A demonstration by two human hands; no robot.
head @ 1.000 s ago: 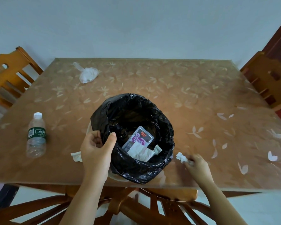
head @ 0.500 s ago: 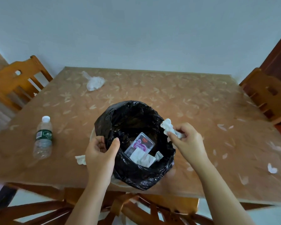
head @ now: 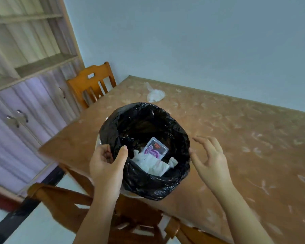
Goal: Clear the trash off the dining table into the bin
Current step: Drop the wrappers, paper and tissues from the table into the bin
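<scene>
From the head view we see the bin [head: 144, 150], lined in black and holding wrappers and tissue, at the table's [head: 236, 138] near edge; a crumpled white bag [head: 155, 94] lies toward the far left corner. Our left hand [head: 106, 166] grips the bin's rim; our right hand [head: 210, 159] hovers open beside it.

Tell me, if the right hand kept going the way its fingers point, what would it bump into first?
Probably the black bin bag. The right hand is open, its fingers pointing up and left toward the bag's near-right rim, with nothing between. Depth is hard to judge, so it might pass just above.
</scene>
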